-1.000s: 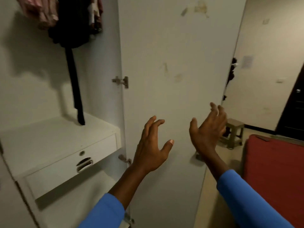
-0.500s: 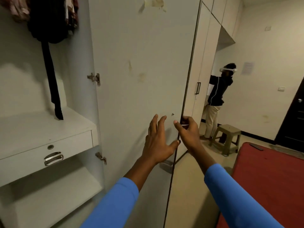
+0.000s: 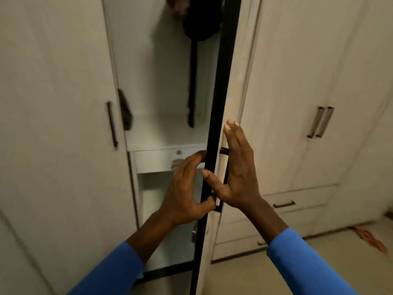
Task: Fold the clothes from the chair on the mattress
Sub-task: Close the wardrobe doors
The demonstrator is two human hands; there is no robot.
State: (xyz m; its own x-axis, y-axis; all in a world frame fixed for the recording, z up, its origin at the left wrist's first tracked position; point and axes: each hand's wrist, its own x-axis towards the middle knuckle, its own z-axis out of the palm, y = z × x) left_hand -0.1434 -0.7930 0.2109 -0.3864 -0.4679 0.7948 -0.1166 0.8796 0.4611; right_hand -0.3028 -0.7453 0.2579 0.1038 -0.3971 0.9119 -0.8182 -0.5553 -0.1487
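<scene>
Both blue sleeves reach up from 6 o'clock to the off-white wardrobe door (image 3: 238,81), which stands ajar and edge-on at the centre. The left hand (image 3: 187,188) grasps its black edge, fingers curled behind and thumb in front. The right hand (image 3: 240,173) lies released and flat on the outer face, fingers straight, over the black bar handle (image 3: 223,150).

This looks like a side step, shutting or opening the wardrobe, not folding. The clothes, chair and mattress are out of view, so the folding itself cannot be judged. If the door is being shut, the next move calls for slipping the left fingers clear of the gap first, or they get pinched.

Beyond the hands, at 9 o'clock, a white drawer (image 3: 157,160) sits inside. At 12 o'clock hangs a dark garment (image 3: 200,22) with a long strap. Closed off-white cupboard doors (image 3: 297,103) fill 3 o'clock. A blurred reddish patch (image 3: 370,239) lies on the floor at 4 o'clock; I cannot tell what it is.
</scene>
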